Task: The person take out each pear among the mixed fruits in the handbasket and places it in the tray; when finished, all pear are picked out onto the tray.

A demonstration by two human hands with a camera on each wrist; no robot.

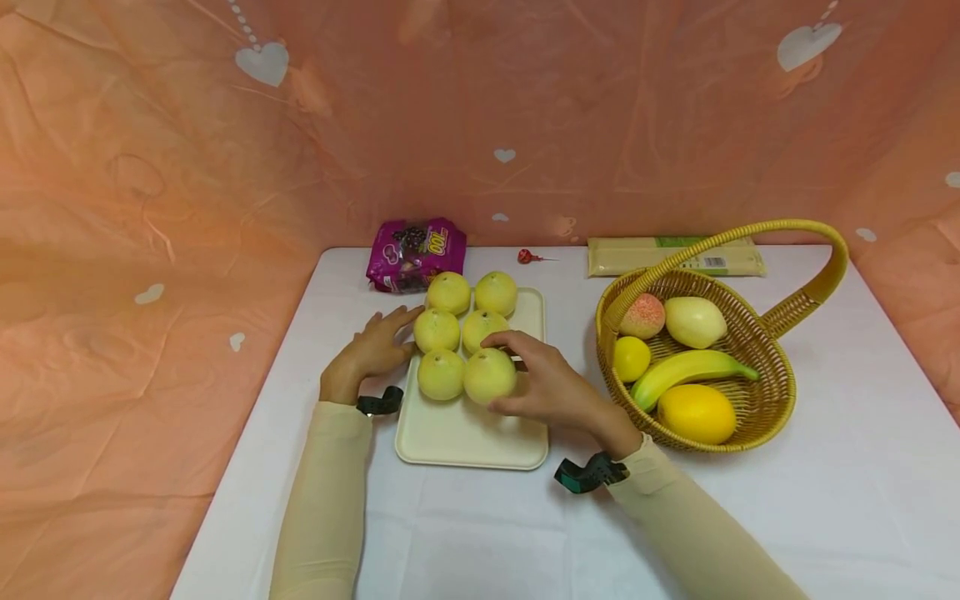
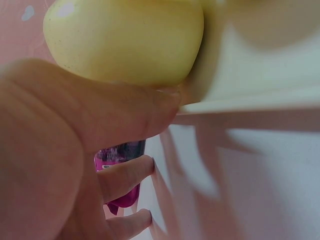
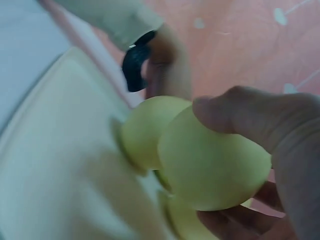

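Note:
My right hand [image 1: 553,385] grips a round pale yellow fruit [image 1: 490,379], thumb on one side and fingers on the other. In the right wrist view that held fruit [image 3: 212,162] overlaps another pale yellow fruit [image 3: 147,132]. Several alike fruits stand in two columns on a cream rectangular tray [image 1: 472,437], the held one at the near right of the group. My left hand [image 1: 375,346] lies at the tray's left edge with fingers spread. Seen from the left wrist, its thumb [image 2: 130,107] is right against the tray rim and just below a fruit [image 2: 125,40].
A wicker basket [image 1: 783,392] with a tall handle stands at the right, holding a banana [image 1: 690,371], a peach [image 1: 645,317] and other fruit. Behind the tray lie a purple snack bag [image 1: 415,254], a red lollipop [image 1: 527,257] and a long beige packet [image 1: 630,257].

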